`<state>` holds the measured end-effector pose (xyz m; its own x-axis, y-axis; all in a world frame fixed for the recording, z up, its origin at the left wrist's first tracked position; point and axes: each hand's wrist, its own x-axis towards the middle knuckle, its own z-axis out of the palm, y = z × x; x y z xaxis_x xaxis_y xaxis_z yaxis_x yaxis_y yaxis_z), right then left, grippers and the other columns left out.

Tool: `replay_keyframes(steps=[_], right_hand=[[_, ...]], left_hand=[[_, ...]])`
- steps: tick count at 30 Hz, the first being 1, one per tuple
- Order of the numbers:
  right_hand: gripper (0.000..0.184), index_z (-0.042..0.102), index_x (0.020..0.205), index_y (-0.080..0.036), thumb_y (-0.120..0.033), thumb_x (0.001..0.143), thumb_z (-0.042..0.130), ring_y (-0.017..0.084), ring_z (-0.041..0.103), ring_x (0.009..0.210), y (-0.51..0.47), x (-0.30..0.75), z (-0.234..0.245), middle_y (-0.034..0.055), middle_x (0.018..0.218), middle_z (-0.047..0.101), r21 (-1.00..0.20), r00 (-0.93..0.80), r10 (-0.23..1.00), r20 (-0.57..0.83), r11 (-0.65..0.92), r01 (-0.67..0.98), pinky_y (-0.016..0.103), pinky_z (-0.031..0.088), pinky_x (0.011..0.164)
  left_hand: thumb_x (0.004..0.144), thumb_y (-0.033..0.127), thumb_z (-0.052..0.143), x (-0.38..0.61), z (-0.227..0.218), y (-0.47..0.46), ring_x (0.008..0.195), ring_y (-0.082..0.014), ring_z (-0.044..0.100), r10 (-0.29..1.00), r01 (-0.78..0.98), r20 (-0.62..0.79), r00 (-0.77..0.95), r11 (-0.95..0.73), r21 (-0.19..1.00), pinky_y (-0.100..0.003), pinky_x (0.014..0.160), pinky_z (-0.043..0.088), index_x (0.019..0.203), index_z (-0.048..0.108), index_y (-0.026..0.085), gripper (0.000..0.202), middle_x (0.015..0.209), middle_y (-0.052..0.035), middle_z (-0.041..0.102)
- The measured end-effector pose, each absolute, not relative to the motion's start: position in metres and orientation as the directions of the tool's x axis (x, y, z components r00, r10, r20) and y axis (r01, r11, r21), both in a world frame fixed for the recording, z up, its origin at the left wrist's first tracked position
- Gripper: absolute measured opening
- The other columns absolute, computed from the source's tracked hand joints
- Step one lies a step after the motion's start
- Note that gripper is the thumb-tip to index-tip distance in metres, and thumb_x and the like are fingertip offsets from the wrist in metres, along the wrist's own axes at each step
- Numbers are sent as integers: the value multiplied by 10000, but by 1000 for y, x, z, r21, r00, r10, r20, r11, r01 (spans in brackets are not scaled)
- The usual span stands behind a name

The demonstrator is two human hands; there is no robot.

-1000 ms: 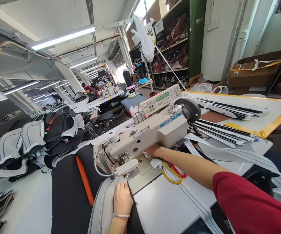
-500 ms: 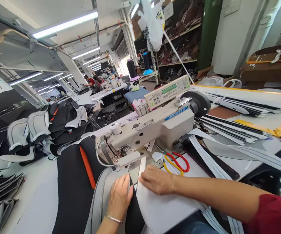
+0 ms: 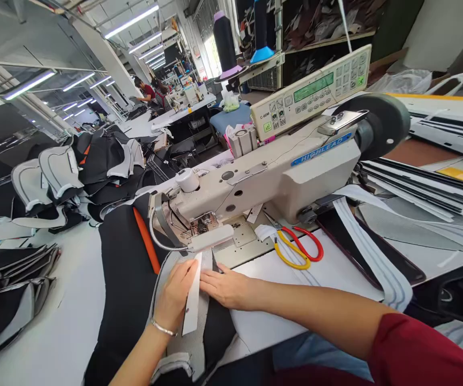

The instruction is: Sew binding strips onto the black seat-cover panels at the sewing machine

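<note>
A narrow white strip (image 3: pixel 193 300) lies lengthwise on a grey and black fabric piece (image 3: pixel 209 335) in front of the needle of a beige sewing machine (image 3: pixel 271 182). My left hand (image 3: pixel 174 297) rests flat on the fabric with its fingers against the strip's left edge. My right hand (image 3: pixel 227 288) lies flat on the strip's right side, fingers stretched toward the needle area. Both hands press down and grip nothing. An orange stripe (image 3: pixel 146 239) runs along the black fabric left of the machine.
Yellow and red scissors (image 3: pixel 296 249) lie right of the needle plate. White striped tape (image 3: pixel 370 252) trails off to the right. Stacks of cut grey and black pieces (image 3: pixel 74 179) fill the left of the table. A control panel (image 3: pixel 315 91) sits atop the machine. People work far behind.
The camera has moved closer and lower. My right hand came from under the machine arm to the fabric. The white strip now lies between my two hands on the grey piece.
</note>
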<state>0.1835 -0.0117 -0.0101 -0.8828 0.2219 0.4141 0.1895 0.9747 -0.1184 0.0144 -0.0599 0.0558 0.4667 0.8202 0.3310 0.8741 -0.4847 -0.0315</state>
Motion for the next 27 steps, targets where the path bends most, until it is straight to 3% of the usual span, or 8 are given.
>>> replay_keyframes(steps=[4,10,17,21,27], right_hand=[[196,507,1017,-89,-152,844,440,208,458,1000,-4,185,-14,116,1048,541,-168,-931,183,317,977,135,411,401,821],[113,562,889,-103,-128,821,476,222,480,936,-5,186,-14,109,951,565,-144,-919,198,341,977,158,377,431,754],[93,586,851,-113,-154,810,513,242,457,979,-11,184,-25,127,970,552,-144,-897,209,390,976,165,381,426,774],[148,581,917,-95,-172,812,509,269,444,1003,-14,182,-27,158,1031,529,-145,-879,234,416,971,191,405,433,784],[145,584,901,-86,-154,811,492,271,466,951,-16,182,-28,158,969,547,-167,-869,253,425,965,200,432,423,805]], left_hand=[[864,185,324,18,42,-44,934,-184,528,843,863,185,506,-495,-103,-321,803,490,1114,506,136,313,1024,-92,570],[834,110,342,21,19,-39,942,-193,525,868,865,124,481,-447,-229,-345,808,490,1113,515,134,329,1044,-106,578],[829,94,348,26,-2,-47,933,-214,537,841,864,253,477,-396,-312,-345,785,500,1081,540,107,317,1030,-125,597],[835,107,356,27,-1,-47,947,-224,532,817,863,301,492,-411,-294,-340,794,482,1097,530,91,315,1021,-133,603],[828,88,355,24,-10,-41,949,-221,536,828,871,286,483,-420,-254,-338,787,468,1141,502,91,346,1011,-139,614]])
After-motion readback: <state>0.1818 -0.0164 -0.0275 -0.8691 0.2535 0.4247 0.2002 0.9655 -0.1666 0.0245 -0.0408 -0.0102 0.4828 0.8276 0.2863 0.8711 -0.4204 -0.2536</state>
